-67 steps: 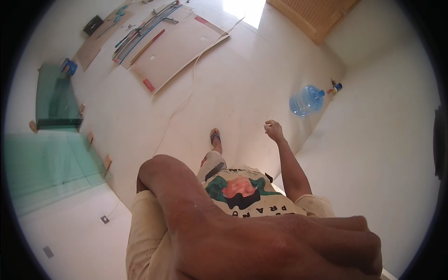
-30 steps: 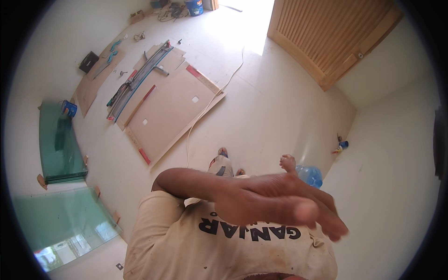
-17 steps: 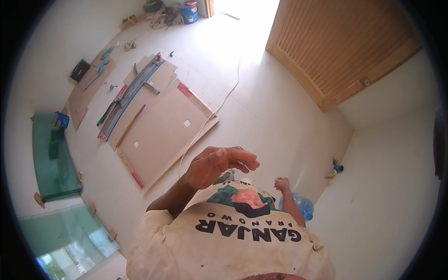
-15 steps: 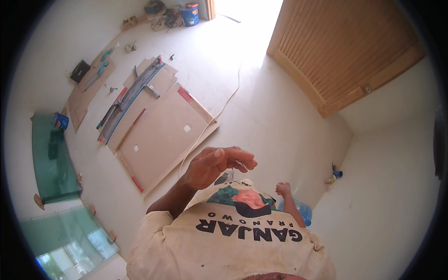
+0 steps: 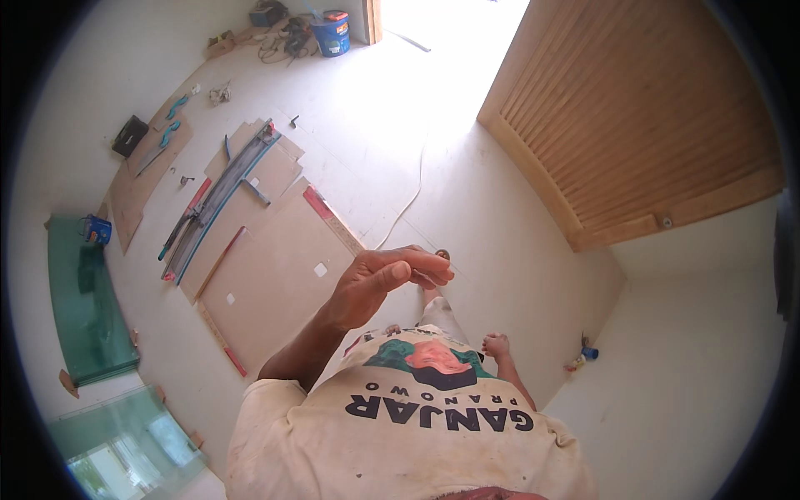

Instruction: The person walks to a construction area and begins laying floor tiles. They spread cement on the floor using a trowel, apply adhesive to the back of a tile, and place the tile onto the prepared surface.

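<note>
Pale floor [image 5: 517, 267], white walls, bright doorway at the floor's far edge, louvered wooden door [image 5: 633, 125] on the right of it. We've got our left hand [image 5: 375, 283] raised in front of the beige printed shirt [image 5: 400, 467]: fingers pressed together and bent forward, thumb alongside; can't tell whether thumb and fingertips meet. Right hand [image 5: 496, 344] is low by our right side, fingers curled in; palm hidden, so we can't tell if it's pinching anything.

Nearest to the left hand in view: brown board sheet [image 5: 275, 279], flat on the floor left of us. Its right corner shows just beside our wrist; two small square cutouts in it, red-ended wooden strips [image 5: 337, 223] along opposite edges. Blue-edged rail tool [image 5: 225, 196] lies past its upper-left edge, on more board pieces. White cable [image 5: 408, 200] runs from near the sheet's right corner toward the doorway.

Floor's left edge: green-tinted glass panes [image 5: 92, 312], small blue pail [image 5: 97, 230] at their upper end, black case [image 5: 130, 136] farther up. Big blue bucket [image 5: 331, 37] near the doorway. Blue can [image 5: 590, 353] at the floor's right edge, by the wall.
</note>
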Tool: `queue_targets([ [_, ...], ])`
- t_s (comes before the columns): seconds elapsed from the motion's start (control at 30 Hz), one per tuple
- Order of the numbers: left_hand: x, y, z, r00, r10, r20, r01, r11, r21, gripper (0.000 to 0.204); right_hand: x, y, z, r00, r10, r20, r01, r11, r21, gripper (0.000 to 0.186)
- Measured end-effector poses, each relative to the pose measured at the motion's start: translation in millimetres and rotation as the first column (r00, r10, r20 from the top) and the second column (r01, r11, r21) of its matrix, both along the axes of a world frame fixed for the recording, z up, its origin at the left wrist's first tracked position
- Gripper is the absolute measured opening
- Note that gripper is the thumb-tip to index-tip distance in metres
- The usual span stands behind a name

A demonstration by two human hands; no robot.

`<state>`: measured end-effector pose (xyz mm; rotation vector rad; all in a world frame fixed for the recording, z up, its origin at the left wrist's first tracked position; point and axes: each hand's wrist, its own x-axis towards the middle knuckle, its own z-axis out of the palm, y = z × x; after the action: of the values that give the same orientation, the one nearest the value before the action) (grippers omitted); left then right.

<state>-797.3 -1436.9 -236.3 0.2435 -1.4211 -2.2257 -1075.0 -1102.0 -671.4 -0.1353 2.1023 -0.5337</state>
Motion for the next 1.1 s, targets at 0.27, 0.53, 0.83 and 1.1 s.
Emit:
queue_targets([
  [0.27,-115.0,-140.7,-20.9,0.977,0.154,0.147,-0.165,0.984,0.063,0.054,-147.0,-122.0,-59.4,0.996,0.076,0.053,-0.081,0.993,0.088,0.018],
  [0.53,-201.6,-269.4,-5.1,0.953,0.274,0.13,-0.277,0.961,0.008,0.051,-307.3,-371.7,-25.7,0.968,0.187,-0.168,-0.204,0.975,-0.086,0.025],
  [0.83,-274.9,-468.6,-42.5,0.932,0.322,0.17,-0.332,0.942,0.037,0.044,-370.0,-606.0,-14.8,0.961,0.245,-0.129,-0.264,0.952,-0.158,0.028],
  [1.1,-353.7,-687.7,-25.4,0.908,0.337,0.248,-0.346,0.938,-0.009,0.04,-388.2,-727.3,-7.5,0.988,0.151,0.0,-0.151,0.988,0.007,0.025],
])
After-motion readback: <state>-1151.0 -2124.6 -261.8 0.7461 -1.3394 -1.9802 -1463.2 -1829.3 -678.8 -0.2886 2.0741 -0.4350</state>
